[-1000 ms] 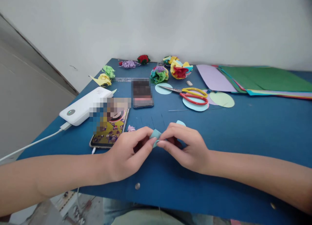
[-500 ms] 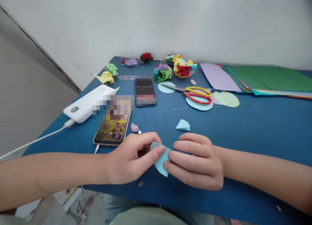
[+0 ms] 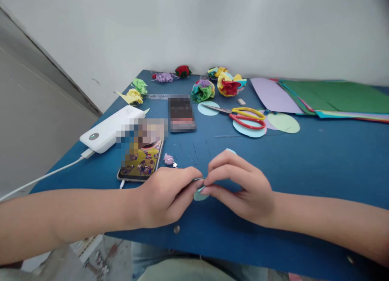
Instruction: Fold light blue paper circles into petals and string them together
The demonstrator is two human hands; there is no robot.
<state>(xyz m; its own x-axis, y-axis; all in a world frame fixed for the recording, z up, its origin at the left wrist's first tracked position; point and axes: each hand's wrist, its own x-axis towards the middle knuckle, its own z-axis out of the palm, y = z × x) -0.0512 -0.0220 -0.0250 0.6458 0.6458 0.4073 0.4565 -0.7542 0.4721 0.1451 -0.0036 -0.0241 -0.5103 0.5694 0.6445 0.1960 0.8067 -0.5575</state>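
Between my hands, above the front of the blue table, is a folded light-blue paper piece (image 3: 201,195), mostly covered by fingers. My left hand (image 3: 170,196) pinches it from the left between thumb and forefinger. From the right, my right hand (image 3: 243,187) pinches the same piece, its thumb and fingertips meeting the left ones. Just behind my right hand, the edge of another folded light-blue paper (image 3: 231,151) peeks out; the rest is hidden.
Scissors (image 3: 247,116) with red and yellow handles lie over paper circles. Left of my hands are a phone (image 3: 141,159), a power bank (image 3: 112,129) and a small purple charm (image 3: 168,159). Paper flowers (image 3: 231,84) stand along the back, coloured sheets (image 3: 337,96) at the right.
My right hand has turned, its fingertips closing on the paper beside my left thumb. The paper has tipped so less of its face shows. My right hand now covers most of the other folded piece.
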